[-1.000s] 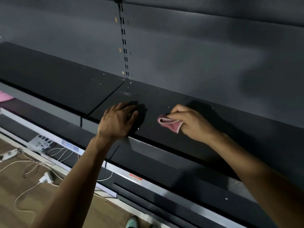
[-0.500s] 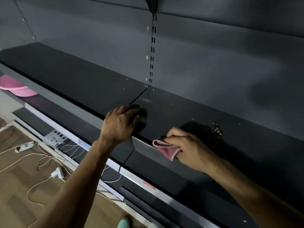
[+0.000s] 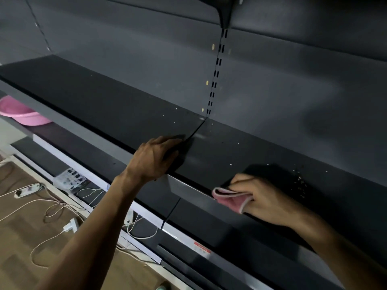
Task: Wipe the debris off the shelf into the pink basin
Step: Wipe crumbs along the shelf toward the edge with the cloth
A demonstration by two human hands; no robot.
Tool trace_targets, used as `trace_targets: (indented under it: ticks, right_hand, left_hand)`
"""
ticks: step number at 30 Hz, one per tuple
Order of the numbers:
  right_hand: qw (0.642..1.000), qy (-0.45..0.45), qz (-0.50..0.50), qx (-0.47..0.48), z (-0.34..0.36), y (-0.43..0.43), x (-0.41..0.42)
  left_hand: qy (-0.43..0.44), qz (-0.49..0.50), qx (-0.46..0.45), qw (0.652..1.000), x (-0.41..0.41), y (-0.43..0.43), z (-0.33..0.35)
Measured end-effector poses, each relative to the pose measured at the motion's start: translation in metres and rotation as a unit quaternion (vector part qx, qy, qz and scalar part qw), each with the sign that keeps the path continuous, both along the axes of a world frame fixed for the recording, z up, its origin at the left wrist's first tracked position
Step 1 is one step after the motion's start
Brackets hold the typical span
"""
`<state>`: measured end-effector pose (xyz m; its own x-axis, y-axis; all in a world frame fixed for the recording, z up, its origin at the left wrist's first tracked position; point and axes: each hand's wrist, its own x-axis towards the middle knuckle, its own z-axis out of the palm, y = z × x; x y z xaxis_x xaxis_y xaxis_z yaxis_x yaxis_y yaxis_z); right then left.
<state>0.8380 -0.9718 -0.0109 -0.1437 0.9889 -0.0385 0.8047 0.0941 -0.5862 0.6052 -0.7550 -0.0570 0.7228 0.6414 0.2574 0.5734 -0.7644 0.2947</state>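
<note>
Here, the right hand (image 3: pixel 266 197) has its grip curled round a folded pink cloth (image 3: pixel 229 198), holding it at the front edge of the long dark metal shelf (image 3: pixel 125 114). A scatter of pale debris crumbs (image 3: pixel 300 183) lies on the shelf just beside that hand, toward the back wall. The left hand (image 3: pixel 155 158) rests on the shelf's front edge, its grip spread, fingers laid flat. The round pink plastic basin (image 3: pixel 23 115) sits lower down at the far left, well apart from both hands.

The right hand (image 3: pixel 266 197) has dragged the pink cloth (image 3: pixel 230 198) from mid-shelf (image 3: pixel 125 114) back to the front lip, further from the left hand (image 3: pixel 155 160), and a cluster of crumbs (image 3: pixel 300 183) now shows beside it.
</note>
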Motion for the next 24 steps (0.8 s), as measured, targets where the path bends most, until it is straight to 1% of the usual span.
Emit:
trace_targets:
  ticks: [2,4,6,8,10,12,13,15,17,19,20,21,24]
  right_hand:
    - [1.0,-0.002,-0.006,0.01,-0.004,0.009,-0.016]
    - [0.999,-0.006,-0.018,0.033,-0.01,0.025,-0.032]
    - [0.997,-0.031,-0.031,0.069,-0.017,0.046,-0.043]
    - [0.992,-0.064,-0.06,0.094,-0.024,0.068,-0.044]
    - [0.987,-0.082,-0.096,0.098,-0.026,0.085,-0.037]
    - [0.983,-0.076,-0.127,0.104,-0.021,0.089,-0.025]
    - [0.984,-0.056,-0.128,0.11,-0.015,0.085,-0.022]
    - [0.991,0.0,-0.11,0.082,-0.004,0.071,-0.019]
    - [0.996,0.015,-0.074,0.041,0.003,0.06,-0.027]
    - [0.999,0.021,-0.035,0.019,0.0,0.057,-0.044]
    - [0.999,0.016,-0.032,0.024,-0.005,0.06,-0.052]
    - [0.999,0.016,-0.032,0.033,-0.01,0.065,-0.06]
    - [0.995,-0.037,-0.065,0.066,-0.023,0.087,-0.079]
  left_hand:
    - [0.014,0.017,-0.006,1.0,-0.001,0.002,-0.003]
    - [0.029,0.041,0.013,0.999,-0.001,0.001,-0.01]
    - [0.03,0.051,0.022,0.998,-0.001,0.0,-0.012]
    - [0.028,0.048,0.015,0.998,-0.002,0.0,-0.01]
    - [0.023,0.04,0.007,0.999,-0.007,0.002,-0.006]
    - [0.015,0.026,0.006,1.0,-0.014,0.007,-0.004]
    - [0.013,0.02,0.006,1.0,-0.018,0.011,-0.004]
    - [0.015,0.015,-0.001,1.0,-0.025,0.02,-0.005]
    - [0.02,0.01,-0.012,1.0,-0.027,0.028,-0.004]
    - [0.031,0.004,-0.017,0.999,-0.024,0.031,-0.002]
    - [0.037,0.005,-0.016,0.999,-0.022,0.031,-0.003]
    - [0.041,0.011,-0.012,0.999,-0.02,0.031,-0.004]
    - [0.028,0.034,-0.012,0.999,-0.019,0.027,-0.005]
